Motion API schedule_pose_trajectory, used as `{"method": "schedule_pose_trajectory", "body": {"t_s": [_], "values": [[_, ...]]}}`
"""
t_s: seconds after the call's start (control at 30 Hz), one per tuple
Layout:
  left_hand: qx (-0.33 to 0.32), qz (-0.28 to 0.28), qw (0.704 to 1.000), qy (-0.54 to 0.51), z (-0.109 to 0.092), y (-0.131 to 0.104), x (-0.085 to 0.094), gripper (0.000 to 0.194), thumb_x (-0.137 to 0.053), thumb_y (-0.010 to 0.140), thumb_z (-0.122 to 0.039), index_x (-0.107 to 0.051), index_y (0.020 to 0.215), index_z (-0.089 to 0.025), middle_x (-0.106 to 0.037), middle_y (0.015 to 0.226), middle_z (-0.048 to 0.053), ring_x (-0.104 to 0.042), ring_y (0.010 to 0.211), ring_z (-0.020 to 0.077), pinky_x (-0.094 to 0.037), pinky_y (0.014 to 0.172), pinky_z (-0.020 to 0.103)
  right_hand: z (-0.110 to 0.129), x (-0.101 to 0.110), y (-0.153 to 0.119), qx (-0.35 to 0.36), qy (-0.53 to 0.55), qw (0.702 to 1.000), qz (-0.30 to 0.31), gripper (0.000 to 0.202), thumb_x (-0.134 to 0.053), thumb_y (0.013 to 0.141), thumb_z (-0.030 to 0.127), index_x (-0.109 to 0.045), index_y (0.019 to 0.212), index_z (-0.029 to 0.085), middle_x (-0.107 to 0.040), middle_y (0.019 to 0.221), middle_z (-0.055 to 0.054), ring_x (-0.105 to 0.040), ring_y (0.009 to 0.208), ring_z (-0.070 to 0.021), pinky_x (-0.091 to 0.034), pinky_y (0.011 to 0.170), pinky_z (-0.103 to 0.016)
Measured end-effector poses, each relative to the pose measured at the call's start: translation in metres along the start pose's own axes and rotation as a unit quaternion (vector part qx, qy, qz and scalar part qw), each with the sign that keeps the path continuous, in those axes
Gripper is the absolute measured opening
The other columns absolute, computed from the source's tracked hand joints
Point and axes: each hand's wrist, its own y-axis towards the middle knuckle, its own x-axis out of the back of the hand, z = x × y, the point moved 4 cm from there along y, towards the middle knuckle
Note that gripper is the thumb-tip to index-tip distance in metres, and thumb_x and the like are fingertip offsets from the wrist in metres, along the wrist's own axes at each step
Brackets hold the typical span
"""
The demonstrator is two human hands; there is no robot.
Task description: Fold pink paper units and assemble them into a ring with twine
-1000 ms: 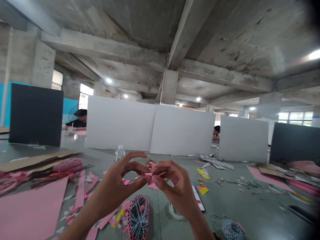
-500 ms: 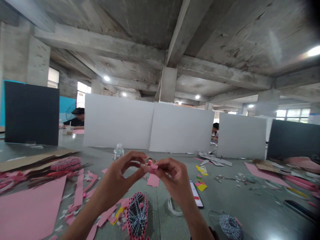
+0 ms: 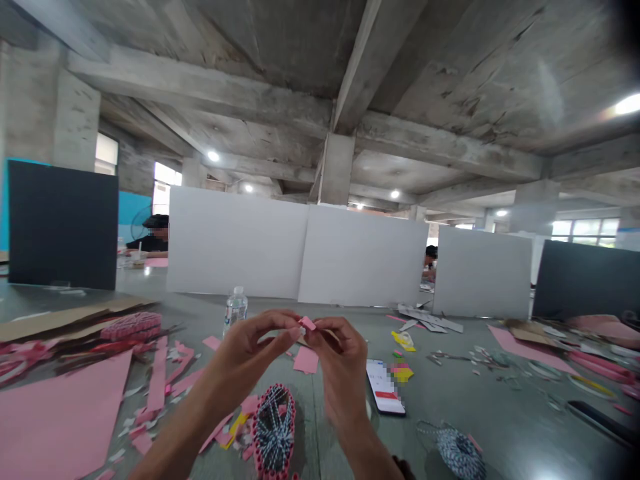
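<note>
A small pink paper piece (image 3: 307, 323) is pinched between both hands above the middle of the table. My left hand (image 3: 265, 340) has its thumb and forefinger closed on the piece's left end. At its right end, my right hand (image 3: 340, 343) grips it with fingertips pressed together. Below them on the table lies a pink-rimmed oval piece (image 3: 274, 430) crossed with blue-and-white cord. Just under the fingers rests a flat pink paper square (image 3: 305, 360).
A phone (image 3: 386, 388) and a cord ball (image 3: 461, 453) lie to the right. Pink sheet (image 3: 60, 417) and scraps cover the left. A bottle (image 3: 236, 308) stands before white panels (image 3: 237, 243). People sit beyond the panels.
The pink piece between my fingers has turned and looks smaller. My right hand has shifted slightly left, showing more of the phone. My left hand has lowered a little.
</note>
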Motion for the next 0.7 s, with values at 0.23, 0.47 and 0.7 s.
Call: {"method": "schedule_pose_trajectory", "body": {"t_s": [0.23, 0.47, 0.7], "values": [[0.018, -0.03, 0.999, 0.025, 0.0009, 0.0007, -0.0002, 0.026, -0.065, 0.087, -0.042, -0.076, 0.095, -0.019, -0.075, 0.092, 0.007, -0.068, 0.091, 0.0223, -0.055, 0.083, 0.033, -0.0038, -0.0036, -0.0025, -0.056, 0.05, 0.997, -0.018, 0.012, -0.082, 0.065, 0.037, -0.072, 0.071, 0.034, -0.072, 0.074, 0.002, -0.07, 0.075, -0.0201, -0.057, 0.072, -0.034], [0.024, -0.045, 0.998, 0.035, 0.0022, 0.0018, 0.0021, 0.028, -0.066, 0.085, -0.044, -0.077, 0.093, -0.02, -0.077, 0.09, 0.007, -0.071, 0.09, 0.0223, -0.058, 0.085, 0.036, -0.0039, -0.0034, -0.0052, -0.062, 0.07, 0.995, -0.028, 0.012, -0.083, 0.066, 0.036, -0.072, 0.069, 0.035, -0.071, 0.076, 0.004, -0.07, 0.079, -0.0194, -0.058, 0.078, -0.034], [0.033, -0.051, 0.998, 0.018, 0.0048, 0.0017, 0.0049, 0.018, -0.073, 0.081, -0.035, -0.079, 0.092, -0.022, -0.08, 0.09, 0.003, -0.072, 0.089, 0.0201, -0.057, 0.081, 0.029, -0.0012, -0.0033, -0.005, -0.051, 0.048, 0.997, -0.015, 0.009, -0.081, 0.068, 0.036, -0.072, 0.07, 0.036, -0.07, 0.074, 0.003, -0.069, 0.077, -0.0191, -0.057, 0.076, -0.034]]}}
